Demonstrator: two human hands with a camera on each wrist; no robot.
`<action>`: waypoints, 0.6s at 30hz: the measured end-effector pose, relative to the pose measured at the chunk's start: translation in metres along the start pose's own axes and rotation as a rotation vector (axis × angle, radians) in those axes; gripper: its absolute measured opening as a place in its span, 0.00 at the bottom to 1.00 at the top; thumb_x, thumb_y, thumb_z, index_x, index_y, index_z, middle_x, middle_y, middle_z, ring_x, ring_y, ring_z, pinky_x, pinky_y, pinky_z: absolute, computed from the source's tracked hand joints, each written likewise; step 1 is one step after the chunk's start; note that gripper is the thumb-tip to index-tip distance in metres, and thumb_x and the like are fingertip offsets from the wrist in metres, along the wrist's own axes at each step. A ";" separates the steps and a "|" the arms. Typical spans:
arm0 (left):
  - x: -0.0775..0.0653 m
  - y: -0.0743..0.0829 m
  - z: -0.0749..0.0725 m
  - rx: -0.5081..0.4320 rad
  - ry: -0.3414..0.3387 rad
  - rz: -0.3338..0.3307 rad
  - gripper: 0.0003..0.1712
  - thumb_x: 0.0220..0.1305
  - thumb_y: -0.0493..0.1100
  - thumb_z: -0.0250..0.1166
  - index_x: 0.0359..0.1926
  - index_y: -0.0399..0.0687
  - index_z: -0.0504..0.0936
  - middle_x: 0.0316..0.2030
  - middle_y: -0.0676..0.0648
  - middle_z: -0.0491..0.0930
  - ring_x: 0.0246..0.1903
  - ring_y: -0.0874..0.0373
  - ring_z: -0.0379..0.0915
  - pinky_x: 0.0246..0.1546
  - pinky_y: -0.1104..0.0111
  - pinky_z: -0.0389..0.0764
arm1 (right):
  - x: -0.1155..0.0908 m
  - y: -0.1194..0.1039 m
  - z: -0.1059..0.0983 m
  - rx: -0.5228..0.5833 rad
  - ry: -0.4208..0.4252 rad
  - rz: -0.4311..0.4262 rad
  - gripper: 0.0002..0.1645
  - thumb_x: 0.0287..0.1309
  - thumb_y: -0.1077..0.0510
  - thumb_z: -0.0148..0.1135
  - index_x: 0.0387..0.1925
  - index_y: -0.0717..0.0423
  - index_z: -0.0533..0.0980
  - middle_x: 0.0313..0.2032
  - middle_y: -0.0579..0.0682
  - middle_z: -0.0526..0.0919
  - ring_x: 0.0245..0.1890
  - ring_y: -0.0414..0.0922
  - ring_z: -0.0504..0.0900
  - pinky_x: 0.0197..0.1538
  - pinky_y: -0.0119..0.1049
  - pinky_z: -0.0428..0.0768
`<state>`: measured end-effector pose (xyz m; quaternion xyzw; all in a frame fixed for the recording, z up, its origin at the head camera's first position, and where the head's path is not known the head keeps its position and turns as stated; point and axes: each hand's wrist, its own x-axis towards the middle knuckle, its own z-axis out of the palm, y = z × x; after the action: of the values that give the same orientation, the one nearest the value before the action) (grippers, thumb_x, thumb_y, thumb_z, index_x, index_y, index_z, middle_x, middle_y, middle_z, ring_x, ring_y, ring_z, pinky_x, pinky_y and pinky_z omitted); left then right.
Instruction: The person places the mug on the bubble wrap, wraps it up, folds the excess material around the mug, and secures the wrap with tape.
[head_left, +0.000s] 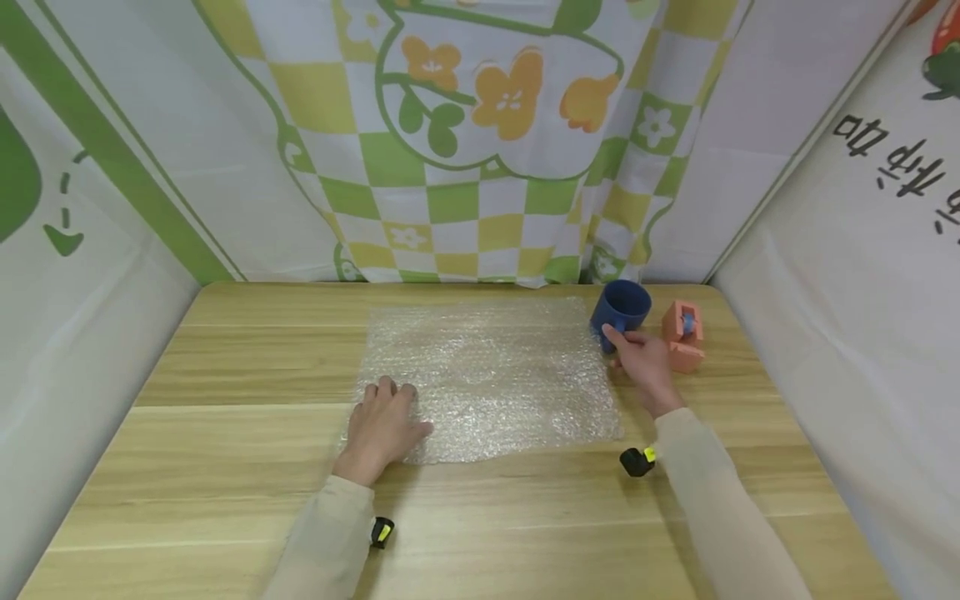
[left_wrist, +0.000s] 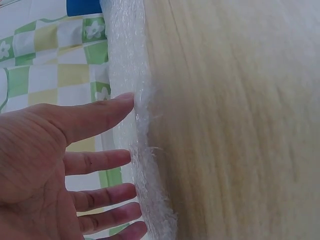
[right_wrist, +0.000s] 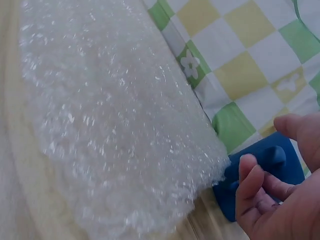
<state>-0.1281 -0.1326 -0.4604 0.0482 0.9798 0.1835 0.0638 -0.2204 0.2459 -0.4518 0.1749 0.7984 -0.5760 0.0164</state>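
Observation:
A clear sheet of bubble wrap (head_left: 487, 375) lies flat on the wooden table. My left hand (head_left: 381, 429) is over its near left corner, fingers spread and fingertips right at the wrap; the left wrist view shows the thumb apart from the other fingers (left_wrist: 105, 159). At the wrap's far right corner stands an upright blue mug (head_left: 621, 304), its handle (right_wrist: 272, 157) towards me. My right hand (head_left: 643, 362) reaches to that handle. In the right wrist view, thumb and bent fingers stand apart, with the handle showing between them.
A pink tape dispenser (head_left: 684, 337) with a blue roll stands just right of the mug. A checked curtain (head_left: 480, 208) hangs along the table's back edge, and white fabric walls close off both sides. Small black-and-yellow devices (head_left: 637, 462) sit by each wrist.

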 end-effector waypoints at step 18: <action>0.002 -0.002 0.003 -0.005 0.008 -0.018 0.32 0.59 0.54 0.74 0.57 0.38 0.79 0.54 0.32 0.71 0.51 0.37 0.68 0.44 0.45 0.79 | 0.014 -0.005 0.004 0.536 -0.158 0.218 0.19 0.78 0.48 0.49 0.48 0.61 0.71 0.30 0.47 0.81 0.19 0.38 0.78 0.22 0.26 0.75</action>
<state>-0.1295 -0.1329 -0.4635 0.0386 0.9800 0.1853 0.0614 -0.2356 0.2439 -0.4518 0.2123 0.5905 -0.7730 0.0933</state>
